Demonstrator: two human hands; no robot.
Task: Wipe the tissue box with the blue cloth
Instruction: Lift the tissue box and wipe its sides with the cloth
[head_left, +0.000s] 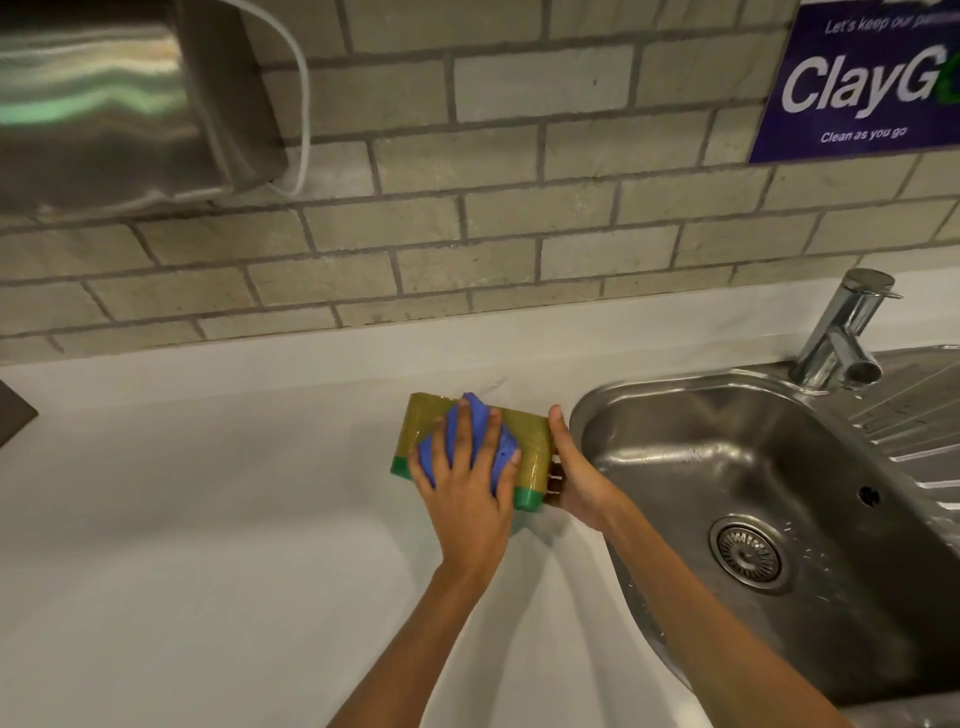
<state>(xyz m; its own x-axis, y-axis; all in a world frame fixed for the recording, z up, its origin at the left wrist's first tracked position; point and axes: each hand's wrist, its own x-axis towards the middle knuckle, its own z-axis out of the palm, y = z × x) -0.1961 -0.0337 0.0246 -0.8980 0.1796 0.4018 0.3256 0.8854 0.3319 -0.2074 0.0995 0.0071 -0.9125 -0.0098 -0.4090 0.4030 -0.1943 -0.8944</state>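
The tissue box (527, 439) is olive yellow with green ends and lies on the white counter (208, 519), just left of the sink. The blue cloth (501, 452) is spread over the box's top. My left hand (467, 493) lies flat on the cloth, fingers spread, pressing it against the box. My right hand (574, 473) grips the box's right end, thumb on top and fingers around the side.
A steel sink (727, 467) with a drain and a chrome tap (841, 332) lies right of the box. A shiny metal dispenser (114, 104) with a white cable hangs on the brick wall at upper left. A blue sign (862, 83) hangs upper right.
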